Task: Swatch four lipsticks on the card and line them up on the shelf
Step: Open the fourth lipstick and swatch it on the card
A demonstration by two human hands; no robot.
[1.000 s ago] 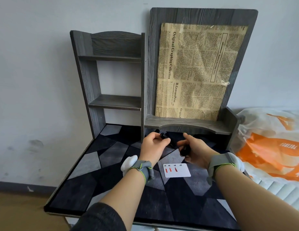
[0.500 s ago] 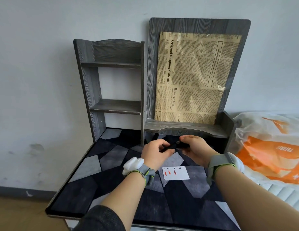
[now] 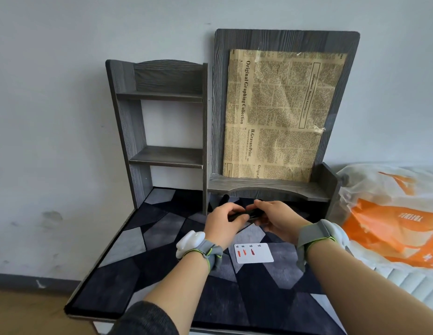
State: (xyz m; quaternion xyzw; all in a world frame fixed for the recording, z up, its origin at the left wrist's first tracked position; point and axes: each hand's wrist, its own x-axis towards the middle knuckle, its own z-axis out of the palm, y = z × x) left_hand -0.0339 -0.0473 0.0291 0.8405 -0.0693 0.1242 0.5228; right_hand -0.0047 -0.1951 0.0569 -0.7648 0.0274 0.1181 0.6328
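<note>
Across the lower half, a worktop (image 3: 128, 245) covered in dark geometric patches. At its back, against the wall, a grey wooden shelf (image 3: 167, 155), with a creased newspaper sheet (image 3: 278, 112) on its right panel. Off to the right, an orange-and-white plastic bag (image 3: 392, 213). Above the worktop, just under the shelf's lower ledge, left hand (image 3: 222, 223) and right hand (image 3: 278, 218) close together, fingers curled. Near the wrists, flat on the worktop, a white card (image 3: 261, 256) with three red swatches. Pinched between both hands, a black lipstick (image 3: 249, 213), lying roughly level.

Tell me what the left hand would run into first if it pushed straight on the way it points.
Most likely the right hand: the left hand points rightward along the black lipstick both grip, and the two nearly meet. Depth is hard to judge.
</note>
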